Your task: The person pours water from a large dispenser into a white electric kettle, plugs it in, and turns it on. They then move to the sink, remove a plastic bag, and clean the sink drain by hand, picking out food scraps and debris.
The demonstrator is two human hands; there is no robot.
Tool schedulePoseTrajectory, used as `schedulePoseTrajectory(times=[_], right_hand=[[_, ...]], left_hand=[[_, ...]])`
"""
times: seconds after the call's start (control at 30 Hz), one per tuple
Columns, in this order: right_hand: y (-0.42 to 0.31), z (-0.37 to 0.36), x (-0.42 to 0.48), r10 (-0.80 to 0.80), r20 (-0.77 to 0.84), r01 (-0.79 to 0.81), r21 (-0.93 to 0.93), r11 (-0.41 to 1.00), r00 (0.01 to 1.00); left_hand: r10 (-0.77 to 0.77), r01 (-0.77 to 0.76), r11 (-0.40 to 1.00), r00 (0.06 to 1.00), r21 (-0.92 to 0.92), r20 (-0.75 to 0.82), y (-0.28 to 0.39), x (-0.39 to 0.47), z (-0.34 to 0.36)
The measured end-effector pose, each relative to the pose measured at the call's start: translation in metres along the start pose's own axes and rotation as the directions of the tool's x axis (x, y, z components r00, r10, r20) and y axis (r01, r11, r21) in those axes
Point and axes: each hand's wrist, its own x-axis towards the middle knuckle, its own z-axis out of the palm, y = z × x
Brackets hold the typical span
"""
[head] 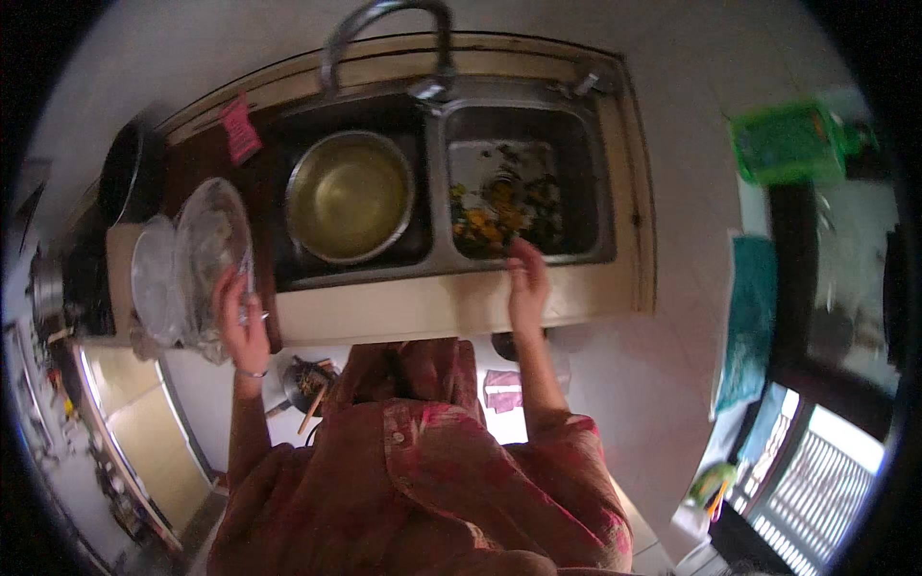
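Note:
My left hand (246,324) is at the near edge of a clear bowl (215,237), its fingers and thumb around the rim. A small shiny metal piece shows by the fingers, too blurred to name. Over the front rim of the right sink basin (605,216) is my right hand (529,288), fingertips pointing into the basin. Blur hides whether it holds anything. Yellow and dark green food scraps (497,216) lie on that basin's floor around the drain. In the left basin (421,252) stands a round metal bowl (351,198) containing yellowish liquid.
A curved metal faucet (389,9) arches behind the sink. A whitish translucent container (153,281) stands left of the clear bowl, near a dark pan (126,173). A pink packet (240,129) lies at the counter's back left. To the right are a green basket (789,140) and a teal cloth (749,317).

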Motion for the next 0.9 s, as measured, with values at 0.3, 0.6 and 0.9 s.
schedulePoseTrajectory(times=[0.3,0.6,0.9], right_hand=[[0.025,-0.012,0.114,0.069,-0.038,-0.076,-0.267,0.961,0.997],[0.134,-0.06,0.279,0.392,-0.131,-0.358,-0.722,0.592,0.911],[0.22,-0.02,0.317,-0.147,0.29,0.304,-0.949,0.087,0.946]], left_hand=[[-0.209,0.357,0.857,0.9,-0.373,0.382,-0.012,0.016,0.07],[-0.134,0.283,0.92,0.876,-0.269,0.464,-0.006,0.036,0.115],[-0.143,0.178,0.981,0.935,-0.079,0.325,-0.014,0.002,0.135]])
